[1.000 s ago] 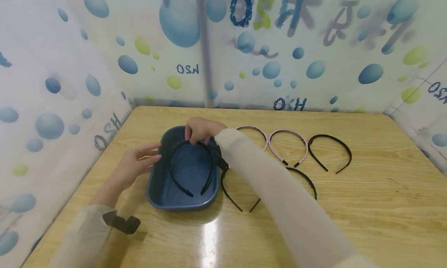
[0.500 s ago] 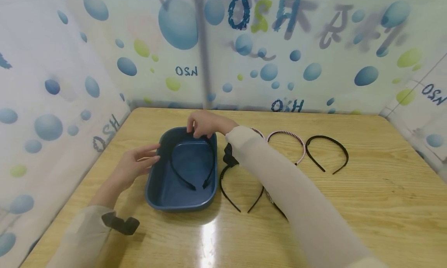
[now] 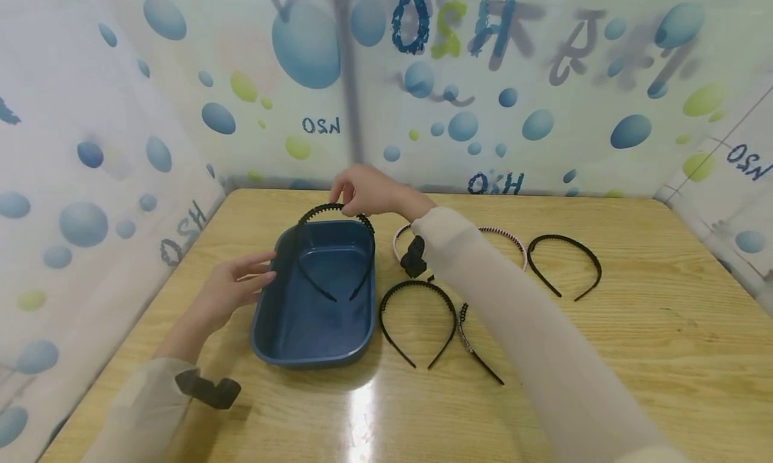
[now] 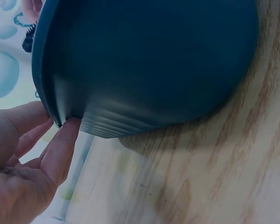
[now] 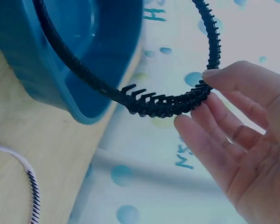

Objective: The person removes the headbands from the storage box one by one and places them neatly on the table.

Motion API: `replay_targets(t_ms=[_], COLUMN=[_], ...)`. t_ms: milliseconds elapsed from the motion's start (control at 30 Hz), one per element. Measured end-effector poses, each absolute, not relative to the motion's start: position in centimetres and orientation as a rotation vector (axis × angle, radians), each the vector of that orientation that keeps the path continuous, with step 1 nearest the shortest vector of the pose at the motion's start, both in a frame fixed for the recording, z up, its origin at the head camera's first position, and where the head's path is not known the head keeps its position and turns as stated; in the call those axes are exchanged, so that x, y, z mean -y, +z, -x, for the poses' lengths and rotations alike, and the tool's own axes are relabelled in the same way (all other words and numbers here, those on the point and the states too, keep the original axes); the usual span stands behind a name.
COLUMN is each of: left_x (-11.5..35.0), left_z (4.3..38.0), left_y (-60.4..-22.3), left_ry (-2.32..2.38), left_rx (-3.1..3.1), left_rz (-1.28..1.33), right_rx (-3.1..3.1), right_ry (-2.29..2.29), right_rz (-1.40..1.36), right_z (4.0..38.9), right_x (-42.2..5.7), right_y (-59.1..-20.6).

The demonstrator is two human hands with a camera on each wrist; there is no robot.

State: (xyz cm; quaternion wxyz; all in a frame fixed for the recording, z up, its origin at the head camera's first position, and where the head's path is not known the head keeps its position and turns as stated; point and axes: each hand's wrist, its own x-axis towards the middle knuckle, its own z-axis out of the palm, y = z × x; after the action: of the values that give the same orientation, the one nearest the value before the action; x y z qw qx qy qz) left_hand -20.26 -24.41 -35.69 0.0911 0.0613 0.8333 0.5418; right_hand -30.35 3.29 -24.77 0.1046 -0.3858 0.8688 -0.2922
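Note:
My right hand (image 3: pixel 376 189) pinches a black toothed headband (image 3: pixel 329 208) by its top. The band hangs tilted over the blue plastic bin (image 3: pixel 314 364), its arch above the far rim and its two ends low over the inside. In the right wrist view, my thumb and fingers meet on the comb-like teeth of the headband (image 5: pixel 158 105). My left hand (image 3: pixel 232 285) rests at the bin's left side with its fingers extended. The left wrist view has those fingertips (image 4: pixel 67 128) touching the bin (image 4: pixel 149 70) at its rim.
Right of the bin lies a black headband (image 3: pixel 419 283). Beside it a black headband with a sparkly part (image 3: pixel 468 339) is partly under my right sleeve (image 3: pixel 507 329). Behind are two pink headbands, one left (image 3: pixel 397 238) and one right (image 3: pixel 506 232), and another black headband (image 3: pixel 564 237).
My right hand has risen and shifted slightly right, lifting the black headband from inside the bin until its arch stands above the far rim. My left hand stays at the bin's side.

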Motion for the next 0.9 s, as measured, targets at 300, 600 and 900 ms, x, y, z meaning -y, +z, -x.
replay_targets(t_ms=[300, 600, 900], left_x=[24.3, 24.3, 24.2], left_z=[20.2, 20.3, 20.3], left_y=[-35.6, -35.7, -36.0], left_ry=[1.586, 1.598, 1.620], left_rx=[-2.487, -2.494, -2.495], left_rz=[-0.189, -0.199, -0.193], right_rx=[-2.633, -2.629, -2.640], right_ry=[-0.918, -0.938, -0.909], right_rz=[1.174, 1.153, 1.168], right_z=[29.8, 29.3, 28.8], right_x=[-5.6, -7.4, -9.1], right_y=[-22.6, -22.3, -22.5])
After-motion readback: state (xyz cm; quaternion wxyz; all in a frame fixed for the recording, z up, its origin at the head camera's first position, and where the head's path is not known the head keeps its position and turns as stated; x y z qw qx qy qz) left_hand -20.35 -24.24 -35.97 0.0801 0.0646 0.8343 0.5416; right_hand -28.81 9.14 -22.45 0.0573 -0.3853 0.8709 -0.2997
